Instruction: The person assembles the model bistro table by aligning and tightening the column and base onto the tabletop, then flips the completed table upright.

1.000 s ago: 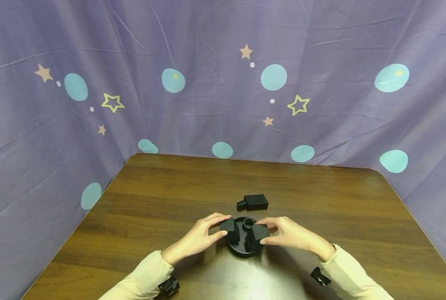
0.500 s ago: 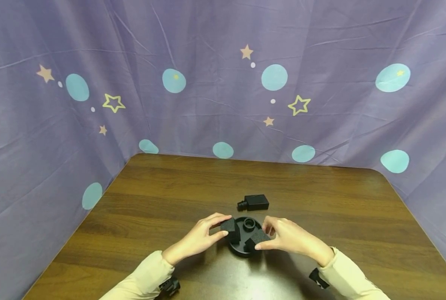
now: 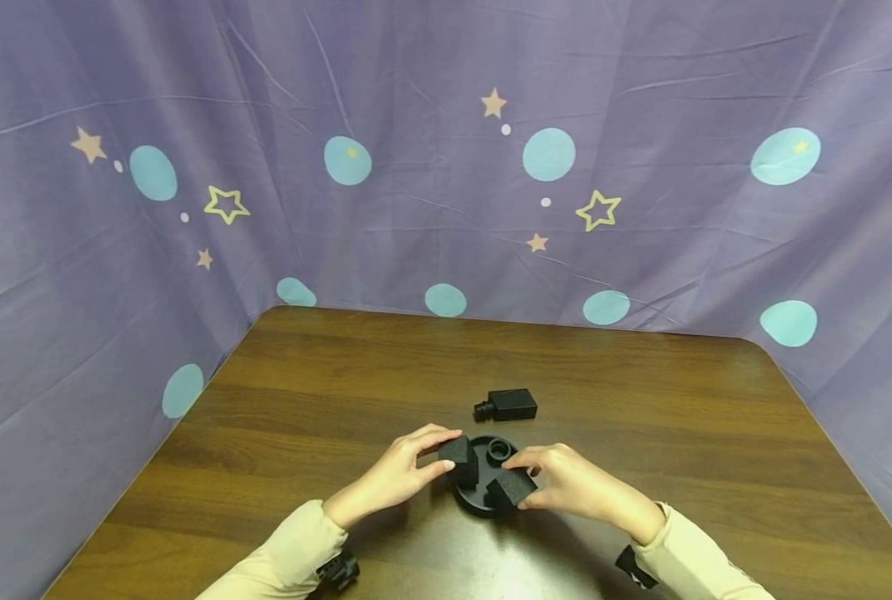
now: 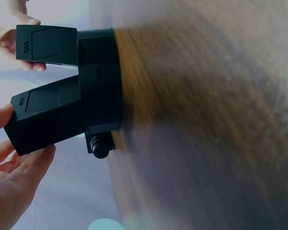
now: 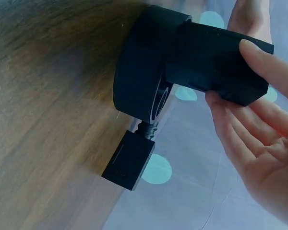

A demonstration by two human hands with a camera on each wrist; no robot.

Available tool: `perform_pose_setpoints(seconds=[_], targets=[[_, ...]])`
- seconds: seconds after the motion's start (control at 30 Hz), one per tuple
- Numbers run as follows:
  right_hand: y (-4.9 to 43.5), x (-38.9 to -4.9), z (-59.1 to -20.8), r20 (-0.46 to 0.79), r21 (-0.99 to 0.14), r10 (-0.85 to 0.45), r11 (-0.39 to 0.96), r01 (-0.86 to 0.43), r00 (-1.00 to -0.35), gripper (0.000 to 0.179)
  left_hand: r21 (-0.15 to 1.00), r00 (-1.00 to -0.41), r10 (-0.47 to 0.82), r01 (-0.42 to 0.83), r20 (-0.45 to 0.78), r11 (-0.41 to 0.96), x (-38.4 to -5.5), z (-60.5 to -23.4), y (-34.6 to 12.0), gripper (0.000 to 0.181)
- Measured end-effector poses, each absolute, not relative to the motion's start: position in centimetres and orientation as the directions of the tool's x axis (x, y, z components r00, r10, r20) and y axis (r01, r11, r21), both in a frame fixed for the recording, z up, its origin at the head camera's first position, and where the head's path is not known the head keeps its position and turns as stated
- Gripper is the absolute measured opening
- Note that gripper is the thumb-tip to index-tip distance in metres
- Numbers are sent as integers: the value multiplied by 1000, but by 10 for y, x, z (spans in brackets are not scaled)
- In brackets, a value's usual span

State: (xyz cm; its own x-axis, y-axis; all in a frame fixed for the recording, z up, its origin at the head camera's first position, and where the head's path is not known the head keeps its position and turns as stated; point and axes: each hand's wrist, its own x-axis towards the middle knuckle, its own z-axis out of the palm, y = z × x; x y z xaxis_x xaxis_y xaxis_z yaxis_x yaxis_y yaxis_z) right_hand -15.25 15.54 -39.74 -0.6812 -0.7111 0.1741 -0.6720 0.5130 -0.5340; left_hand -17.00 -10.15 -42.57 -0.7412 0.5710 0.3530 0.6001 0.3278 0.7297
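Right block (image 3: 511,487) has turned in the dish (image 3: 485,467), well short of the table's (image 3: 341,358) far edge. Right hand (image 3: 572,482) pinches it; left hand (image 3: 399,472), the left block (image 3: 457,457).

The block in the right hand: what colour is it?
The block is black, showing best in the right wrist view.

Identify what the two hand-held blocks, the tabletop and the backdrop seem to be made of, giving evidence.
Left block and right block: probably plastic, matte black; crisp edges, marked numbers, grainy ends.
Tabletop: wood or wood-look laminate, slightly glossy; brown grain, bright reflection.
Backdrop: apparently fabric, matte; creases and soft folds.
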Motion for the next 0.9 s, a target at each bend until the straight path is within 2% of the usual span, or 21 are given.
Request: perform_pose_setpoints(seconds=[0.3,0.7,0.9], targets=[[150,-149,-401,254,-453,-695,529,-718,-673,36,710,-755,561,597,340,373,-171,-425,-101,38],[151,-152,-402,223,-504,-695,518,-691,-684,38,668,-681,662,653,312,357,-181,-421,-108,37],[150,-151,-403,230,-498,-679,533,-684,-697,38,668,-666,684,657,298,350,-185,-418,-109,37]])
